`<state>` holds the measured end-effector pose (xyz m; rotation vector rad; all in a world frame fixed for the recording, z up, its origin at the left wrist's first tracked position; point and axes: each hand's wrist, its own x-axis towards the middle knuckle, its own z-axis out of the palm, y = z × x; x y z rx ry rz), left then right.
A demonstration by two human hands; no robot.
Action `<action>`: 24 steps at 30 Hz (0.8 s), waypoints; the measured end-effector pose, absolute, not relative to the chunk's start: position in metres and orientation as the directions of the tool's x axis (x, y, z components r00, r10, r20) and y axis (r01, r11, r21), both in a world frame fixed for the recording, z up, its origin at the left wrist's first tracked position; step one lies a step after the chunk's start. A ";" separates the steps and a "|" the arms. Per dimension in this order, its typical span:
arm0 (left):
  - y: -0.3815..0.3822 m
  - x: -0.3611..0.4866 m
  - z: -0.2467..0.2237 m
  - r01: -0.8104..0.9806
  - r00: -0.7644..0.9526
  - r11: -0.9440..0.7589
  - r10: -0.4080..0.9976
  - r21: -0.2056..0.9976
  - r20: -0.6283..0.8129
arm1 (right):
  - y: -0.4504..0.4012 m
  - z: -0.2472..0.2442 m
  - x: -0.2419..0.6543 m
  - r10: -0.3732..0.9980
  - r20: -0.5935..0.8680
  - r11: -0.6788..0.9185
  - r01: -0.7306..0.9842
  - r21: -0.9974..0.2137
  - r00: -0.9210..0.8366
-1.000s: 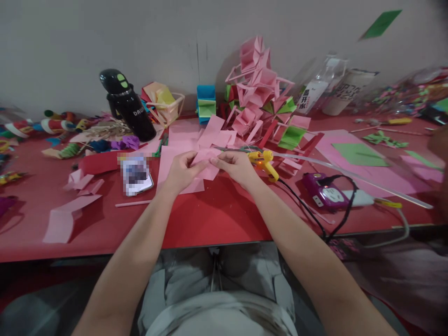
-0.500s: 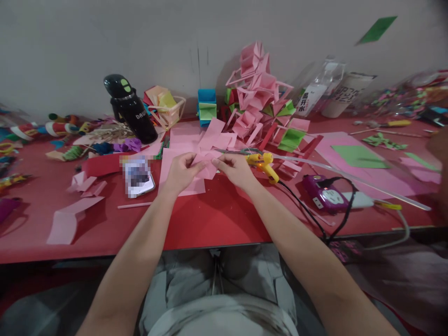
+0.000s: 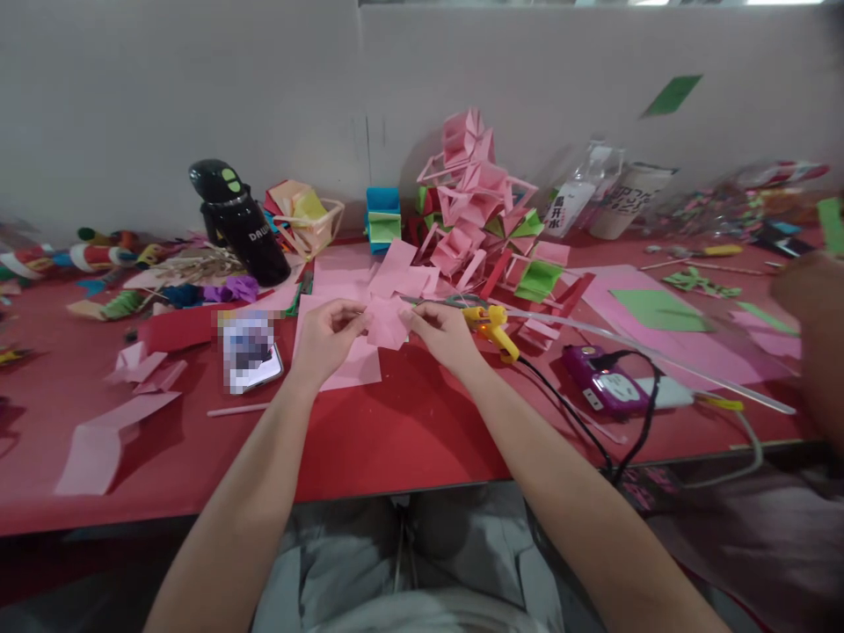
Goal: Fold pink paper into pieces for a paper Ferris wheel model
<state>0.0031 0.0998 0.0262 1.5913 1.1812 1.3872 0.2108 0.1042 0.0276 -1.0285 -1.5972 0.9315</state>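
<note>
Between my two hands is a small creased piece of pink paper (image 3: 388, 323), raised over the red table. My left hand (image 3: 331, 336) pinches its left edge between thumb and fingers. At the opposite edge, my right hand (image 3: 443, 331) pinches it the same way. Below and behind lie flat pink paper sheets (image 3: 352, 367), partly hidden by my hands. A yellow glue gun (image 3: 496, 331) rests just right of my right hand. Behind it, folded pink paper shapes (image 3: 471, 193) are stacked against the wall.
A phone (image 3: 254, 352) and black bottle (image 3: 243, 229) stand left of my hands. To the right are a purple power strip (image 3: 603, 382) with a black cable, a long clear stick (image 3: 659, 350) and green paper (image 3: 659, 310). Another person's arm (image 3: 811, 334) reaches in at the right edge.
The pink paper has turned in my hands and now shows its face more squarely, with my fingers out at its two sides. The camera view has tilted up slightly. The other person's arm shows more.
</note>
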 end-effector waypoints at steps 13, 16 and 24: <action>0.101 0.013 0.019 0.214 0.036 -0.339 0.940 0.916 0.340 | 0.102 0.027 0.206 0.929 0.290 0.336 0.196 -0.921 -0.232; 0.100 0.013 0.021 0.237 0.041 -0.333 0.942 0.912 0.333 | 0.104 0.023 0.206 0.931 0.287 0.332 0.196 -0.922 -0.225; 0.093 0.017 0.030 0.367 -0.125 -0.361 0.894 0.857 0.430 | 0.107 0.018 0.207 0.934 0.304 0.335 0.157 -0.929 -0.189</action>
